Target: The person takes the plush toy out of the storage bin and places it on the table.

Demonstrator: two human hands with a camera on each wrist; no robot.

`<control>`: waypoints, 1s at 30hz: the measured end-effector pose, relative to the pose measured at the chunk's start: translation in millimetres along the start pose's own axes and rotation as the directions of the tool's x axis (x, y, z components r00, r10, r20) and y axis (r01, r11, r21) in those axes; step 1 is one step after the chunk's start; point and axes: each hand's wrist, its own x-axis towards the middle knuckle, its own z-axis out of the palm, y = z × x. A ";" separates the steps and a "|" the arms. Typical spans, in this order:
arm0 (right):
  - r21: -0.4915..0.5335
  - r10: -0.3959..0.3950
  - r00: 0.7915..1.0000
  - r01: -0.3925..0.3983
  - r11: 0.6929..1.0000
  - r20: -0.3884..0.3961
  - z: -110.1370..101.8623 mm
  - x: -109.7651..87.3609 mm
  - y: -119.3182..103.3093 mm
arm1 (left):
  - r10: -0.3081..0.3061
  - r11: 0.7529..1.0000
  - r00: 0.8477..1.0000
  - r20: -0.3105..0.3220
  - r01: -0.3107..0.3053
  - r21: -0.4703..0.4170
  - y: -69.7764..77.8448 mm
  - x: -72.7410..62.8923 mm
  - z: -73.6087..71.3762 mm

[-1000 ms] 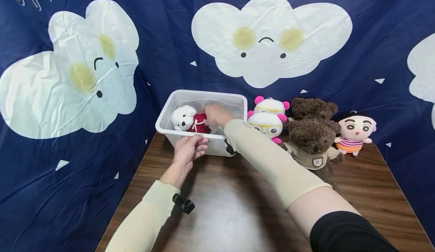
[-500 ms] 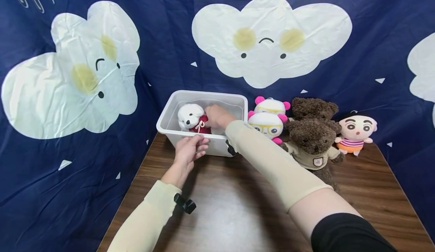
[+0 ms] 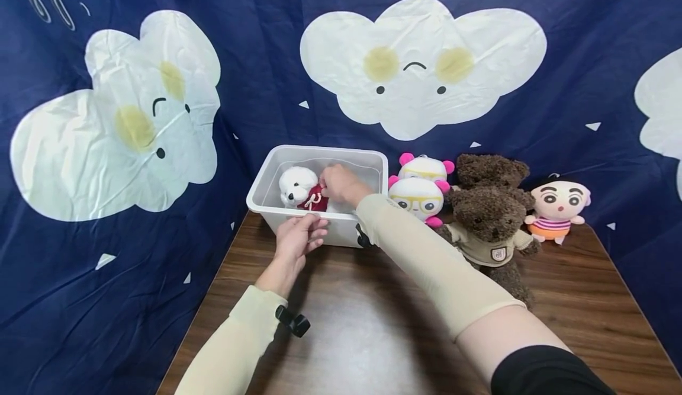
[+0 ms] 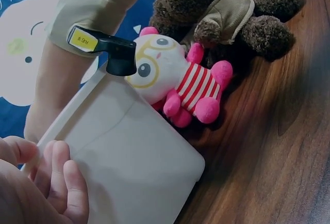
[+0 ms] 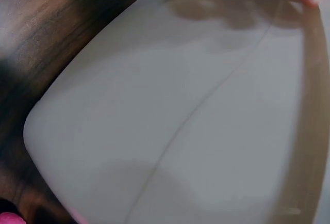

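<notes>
A white plush dog in a dark red outfit with a pale bow lies in a light grey plastic bin, its head toward the left end. My right hand reaches down into the bin and pinches the dog's red outfit at the side; its fingertips are partly hidden. At the front rim, my left hand grips the bin, thumb at the top and fingers against the outer wall. The left wrist view shows that left hand close up on the rim. The right wrist view is mostly filled by the bin's outer wall.
Right of the bin stand two plush pandas with pink ears, one behind the other. Beyond them are two brown teddy bears and a plush boy doll in striped clothing. A blue cloth with clouds hangs behind the wooden table.
Inside the bin, the plush dog has shifted a little right and its head has turned, with my right hand staying at its outfit. My left hand keeps its place on the rim.
</notes>
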 end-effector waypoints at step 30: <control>0.337 0.131 0.916 0.005 0.941 -0.380 -53.4 -56.6 20.8 | -0.015 0.999 1.000 -0.018 0.016 0.032 -0.3 0.9 1.4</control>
